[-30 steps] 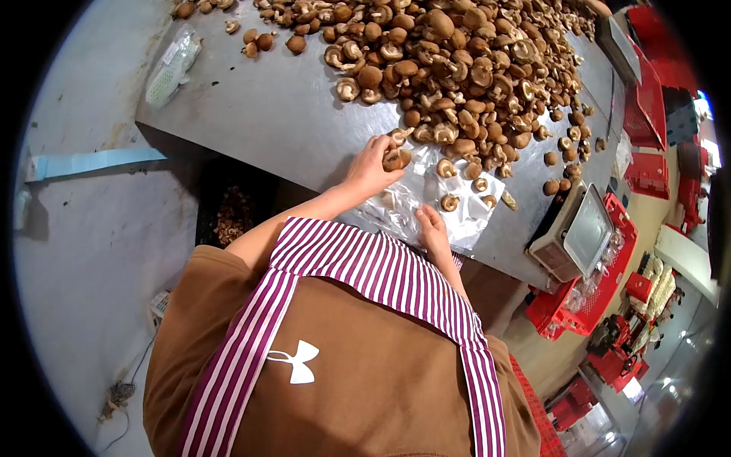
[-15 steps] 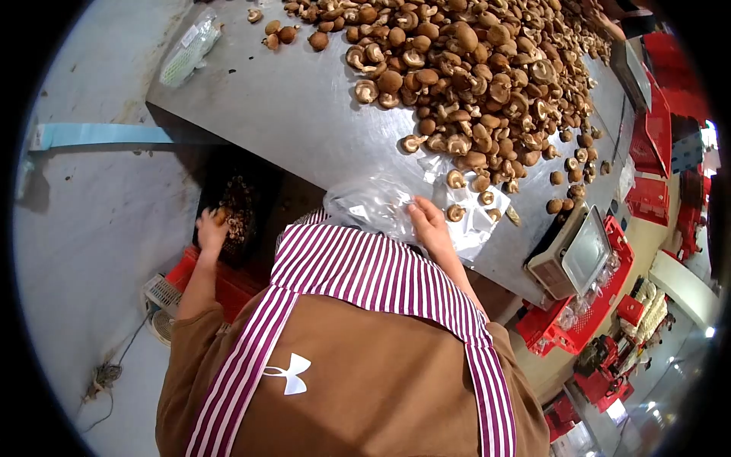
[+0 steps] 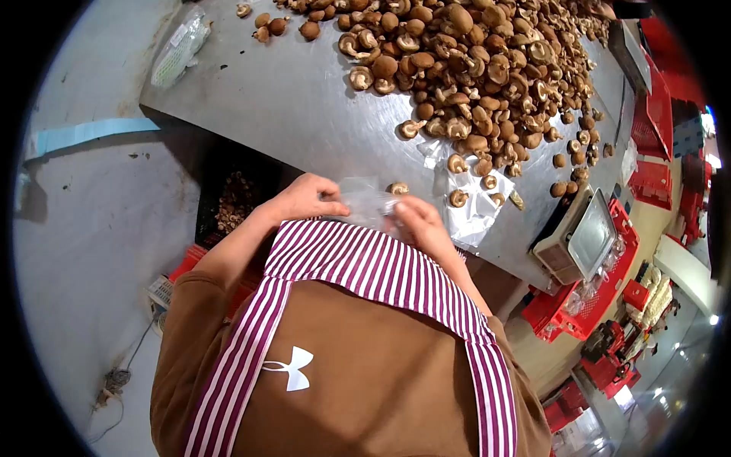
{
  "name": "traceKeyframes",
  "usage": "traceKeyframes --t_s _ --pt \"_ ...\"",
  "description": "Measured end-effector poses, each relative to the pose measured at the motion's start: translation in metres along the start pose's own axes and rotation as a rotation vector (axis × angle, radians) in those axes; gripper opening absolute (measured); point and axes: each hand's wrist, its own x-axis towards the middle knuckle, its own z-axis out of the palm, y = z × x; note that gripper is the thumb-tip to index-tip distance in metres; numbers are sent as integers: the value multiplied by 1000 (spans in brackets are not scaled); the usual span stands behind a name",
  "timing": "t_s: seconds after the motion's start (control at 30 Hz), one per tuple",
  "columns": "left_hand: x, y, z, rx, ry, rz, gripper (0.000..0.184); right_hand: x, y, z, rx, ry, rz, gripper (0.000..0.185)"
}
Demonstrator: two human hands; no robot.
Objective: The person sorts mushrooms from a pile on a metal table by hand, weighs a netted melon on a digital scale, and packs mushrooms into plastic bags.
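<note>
A clear plastic bag [image 3: 364, 204] lies crumpled and blurred at the table's near edge, close to my apron. My left hand [image 3: 306, 198] is at its left side, thumb and fingers closing on the plastic. On its right side my right hand [image 3: 419, 224] grips the bag, fingers partly smeared by motion. One shiitake mushroom [image 3: 397, 188] sits on the steel table just behind the bag. A big heap of shiitake mushrooms [image 3: 487, 76] spreads beyond my hands. White plastic sheeting [image 3: 470, 217] with a few mushrooms on it lies to the right of my right hand.
Below the steel table [image 3: 251, 114] at left stands a dark crate [image 3: 204, 217] with mushroom pieces inside. A weighing scale [image 3: 580, 238] and red crates [image 3: 620, 255] are at right. A netted package [image 3: 181, 49] lies at the far-left corner. Another person's hand is partly visible at top right.
My left hand has come up from over the dark crate, where it held a small brown piece, to the bag. The bag is drawn smaller between both hands, and a mushroom shows behind it.
</note>
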Motion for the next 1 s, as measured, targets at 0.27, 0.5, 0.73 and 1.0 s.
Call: traceKeyframes --t_s 0.27,0.5,0.73,1.0 --pt "10 -50 24 44 12 39 28 39 124 -63 -27 284 292 29" --pt "21 -33 17 -567 512 90 20 80 62 -40 278 349 -168 28" --pt "10 4 2 -1001 393 -16 22 43 35 -44 336 371 -119 28" --pt "25 -23 14 -87 344 -147 24 26 9 -77 1043 292 -257 23"
